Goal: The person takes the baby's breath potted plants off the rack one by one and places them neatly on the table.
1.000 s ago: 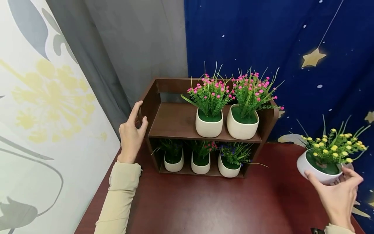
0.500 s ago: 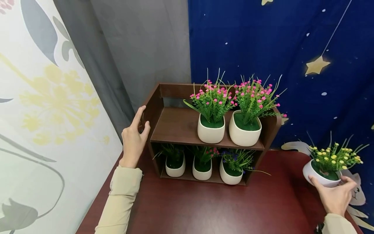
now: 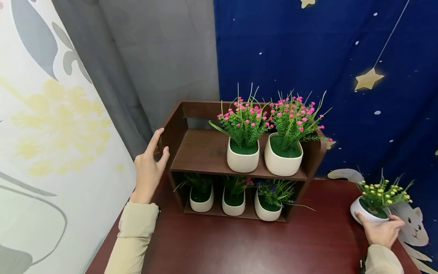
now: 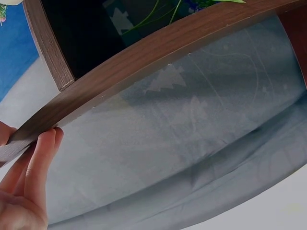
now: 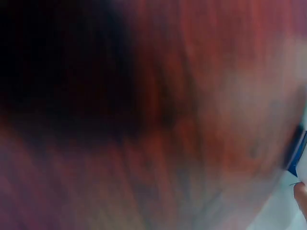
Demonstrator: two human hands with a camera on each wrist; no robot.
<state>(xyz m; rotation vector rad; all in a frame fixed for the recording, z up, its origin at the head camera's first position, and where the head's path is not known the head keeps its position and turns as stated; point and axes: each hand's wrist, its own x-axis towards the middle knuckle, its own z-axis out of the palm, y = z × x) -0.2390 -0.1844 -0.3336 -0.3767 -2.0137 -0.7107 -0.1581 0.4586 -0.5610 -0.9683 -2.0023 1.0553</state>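
My left hand [image 3: 147, 175] grips the left side panel of a two-tier brown wooden shelf [image 3: 200, 150]. In the left wrist view the thumb lies on one face of that panel [image 4: 144, 55] and the fingers [image 4: 41, 160] press the other. Out at the right, my right hand [image 3: 383, 232] holds a potted plant with yellow flowers [image 3: 384, 192] by its white pot [image 3: 357, 209], low over the table's right side. The right wrist view is mostly blurred; only a fingertip [image 5: 301, 194] and a sliver of white pot [image 5: 302, 167] show at its right edge.
Two pink-flowered pots [image 3: 243, 161] [image 3: 284, 163] stand on the upper tier's right half. Below stand three pots, with dark green leaves [image 3: 202, 205], red flowers [image 3: 234, 209] and blue flowers [image 3: 268, 213]. The dark red table [image 3: 239, 243] extends in front; curtains [image 3: 301, 49] hang behind.
My right hand has lowered the yellow-flowered plant toward the table and carried it slightly away from me. The left hand keeps its hold on the shelf, and the head view has shifted a little.
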